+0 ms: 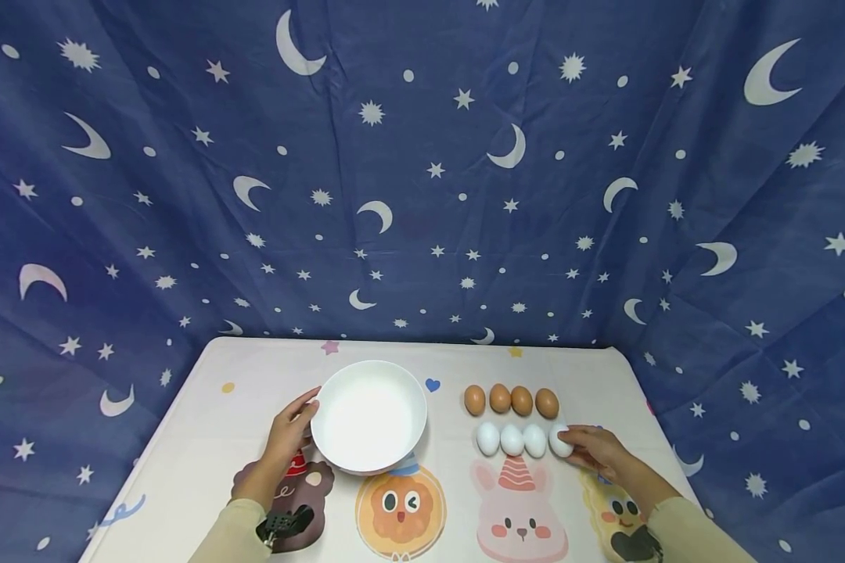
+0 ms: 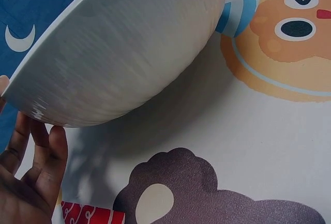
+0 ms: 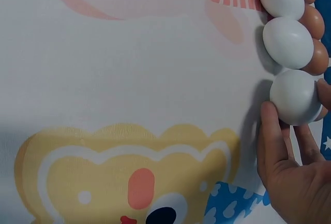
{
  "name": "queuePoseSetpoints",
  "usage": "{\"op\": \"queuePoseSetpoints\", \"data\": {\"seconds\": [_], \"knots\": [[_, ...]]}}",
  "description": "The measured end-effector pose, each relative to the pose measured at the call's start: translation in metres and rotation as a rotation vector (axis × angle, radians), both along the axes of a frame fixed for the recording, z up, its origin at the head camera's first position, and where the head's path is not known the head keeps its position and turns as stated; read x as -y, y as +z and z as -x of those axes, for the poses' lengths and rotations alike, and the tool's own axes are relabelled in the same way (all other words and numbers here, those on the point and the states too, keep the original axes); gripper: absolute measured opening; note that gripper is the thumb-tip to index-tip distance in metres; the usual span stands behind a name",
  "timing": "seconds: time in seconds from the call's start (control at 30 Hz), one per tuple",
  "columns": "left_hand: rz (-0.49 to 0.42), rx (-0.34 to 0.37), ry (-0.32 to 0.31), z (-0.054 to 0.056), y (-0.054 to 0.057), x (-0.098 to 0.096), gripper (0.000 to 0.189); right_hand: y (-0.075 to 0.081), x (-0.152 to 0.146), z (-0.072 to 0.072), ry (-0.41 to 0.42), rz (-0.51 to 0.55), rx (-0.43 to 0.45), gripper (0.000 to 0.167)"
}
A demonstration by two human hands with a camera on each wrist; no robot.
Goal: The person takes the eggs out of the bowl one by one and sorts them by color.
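Observation:
A white bowl point(image 1: 369, 418) stands left of the table's middle, its inside facing up and bare. My left hand point(image 1: 290, 430) holds its left side; in the left wrist view the fingers point(image 2: 58, 140) touch the bowl's outer wall and one fingertip reaches the rim. At the right end of a row of white eggs point(image 1: 512, 439), my right hand point(image 1: 595, 450) grips the last white egg point(image 3: 295, 97) between thumb and fingers. Behind that row lies a row of several brown eggs point(image 1: 521, 400).
The light table cover point(image 1: 458, 500) carries printed cartoon figures along its front. A dark blue curtain point(image 1: 422, 156) with moons and stars hangs behind the table and at both sides.

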State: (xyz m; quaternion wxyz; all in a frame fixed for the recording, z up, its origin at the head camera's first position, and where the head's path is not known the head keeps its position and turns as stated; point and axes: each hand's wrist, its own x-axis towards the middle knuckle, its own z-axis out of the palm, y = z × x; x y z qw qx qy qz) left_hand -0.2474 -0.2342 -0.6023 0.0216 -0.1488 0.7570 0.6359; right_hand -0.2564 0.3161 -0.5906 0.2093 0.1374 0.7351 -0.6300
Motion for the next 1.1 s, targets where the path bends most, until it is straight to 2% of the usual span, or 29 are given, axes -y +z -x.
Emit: {"op": "queuePoseSetpoints", "data": {"seconds": [0.27, 0.5, 0.9, 1.0, 1.1], "knots": [[0.005, 0.005, -0.011, -0.001, 0.001, 0.0, 0.053, -0.001, 0.007, 0.0, -0.04, -0.11, 0.003, 0.066], [0.024, 0.024, -0.026, -0.002, 0.002, 0.0, 0.054, -0.002, 0.008, 0.001, -0.032, -0.204, -0.006, 0.069], [0.014, 0.031, -0.019, -0.001, 0.0, 0.001, 0.055, 0.001, 0.012, 0.001, -0.034, -0.221, -0.002, 0.069], [0.007, 0.042, -0.021, -0.001, 0.005, 0.0, 0.053, 0.001, 0.012, 0.002, -0.044, -0.229, 0.002, 0.068], [-0.002, 0.048, -0.028, -0.004, 0.017, -0.003, 0.05, 0.001, 0.012, 0.003, -0.042, -0.227, 0.005, 0.068]]}}
